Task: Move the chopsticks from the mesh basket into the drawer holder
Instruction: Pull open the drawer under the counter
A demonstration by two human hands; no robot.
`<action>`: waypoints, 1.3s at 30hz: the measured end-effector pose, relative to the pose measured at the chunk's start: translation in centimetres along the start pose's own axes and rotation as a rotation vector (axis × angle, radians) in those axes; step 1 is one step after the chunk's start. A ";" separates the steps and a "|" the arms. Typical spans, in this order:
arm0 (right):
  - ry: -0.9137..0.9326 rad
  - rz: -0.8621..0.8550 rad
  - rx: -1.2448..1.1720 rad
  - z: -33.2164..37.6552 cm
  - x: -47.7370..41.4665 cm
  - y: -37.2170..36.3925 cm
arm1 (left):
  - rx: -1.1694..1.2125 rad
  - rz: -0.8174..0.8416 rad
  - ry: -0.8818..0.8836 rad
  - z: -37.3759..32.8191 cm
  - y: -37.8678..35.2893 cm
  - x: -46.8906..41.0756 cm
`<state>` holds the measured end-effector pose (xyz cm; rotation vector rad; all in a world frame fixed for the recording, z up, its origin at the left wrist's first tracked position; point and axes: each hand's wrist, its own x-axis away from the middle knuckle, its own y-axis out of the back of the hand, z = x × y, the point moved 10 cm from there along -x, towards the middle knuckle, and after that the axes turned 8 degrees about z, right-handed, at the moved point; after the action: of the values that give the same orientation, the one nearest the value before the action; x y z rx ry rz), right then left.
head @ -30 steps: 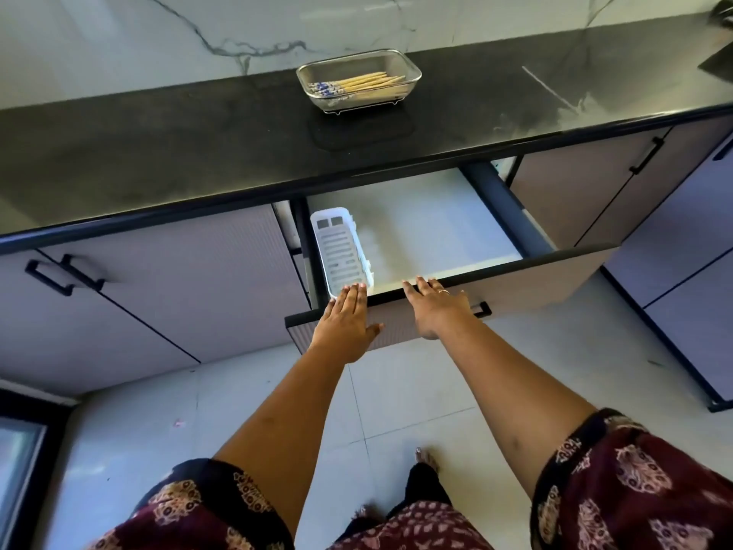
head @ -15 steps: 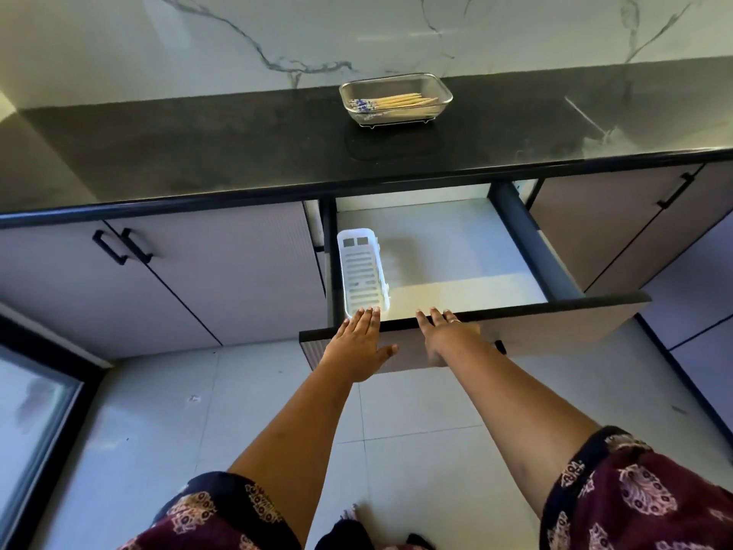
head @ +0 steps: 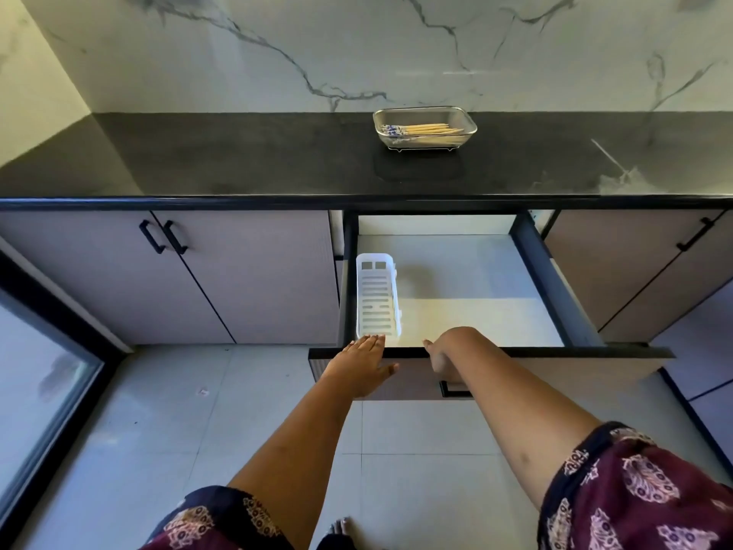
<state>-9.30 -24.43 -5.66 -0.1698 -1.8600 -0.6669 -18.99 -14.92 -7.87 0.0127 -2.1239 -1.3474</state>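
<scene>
Both hands rest on the front edge of the pulled-out drawer. The left hand lies flat with fingers stretched forward and together, palm down on the drawer front, gripping nothing. The right hand is bent down at the wrist over the same edge, its fingers curling toward the black handle below; the wrist hides most of them, so whether it grips the handle cannot be told.

Just beyond the left hand's fingertips, inside the drawer against its left wall, lies the white slotted holder, lengthwise front to back, nothing in it. The drawer floor ahead of the right hand is bare and pale.

The chopsticks are well ahead of both hands, up on the dark bench, lying in a bundle across the mesh basket, their blue patterned ends pointing left. The basket stands near the marbled wall.
</scene>
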 end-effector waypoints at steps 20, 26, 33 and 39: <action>0.236 -0.240 -0.348 5.3 -7.1 6.1 | 0.194 0.033 0.200 6.7 2.0 -6.0; 0.226 -0.163 -0.308 6.0 -10.6 6.0 | 0.106 0.156 0.216 7.9 0.8 -8.8; 0.203 -0.254 -0.319 6.0 -10.4 6.3 | -0.042 0.209 0.216 7.9 -0.1 -8.3; 0.181 -0.203 -0.407 5.7 -10.0 5.3 | 0.047 0.213 0.344 8.8 -0.4 -7.0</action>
<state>-7.82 -15.09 -14.07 -0.1789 -1.5630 -1.1615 -17.82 -5.67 -14.15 0.0338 -1.8110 -1.0848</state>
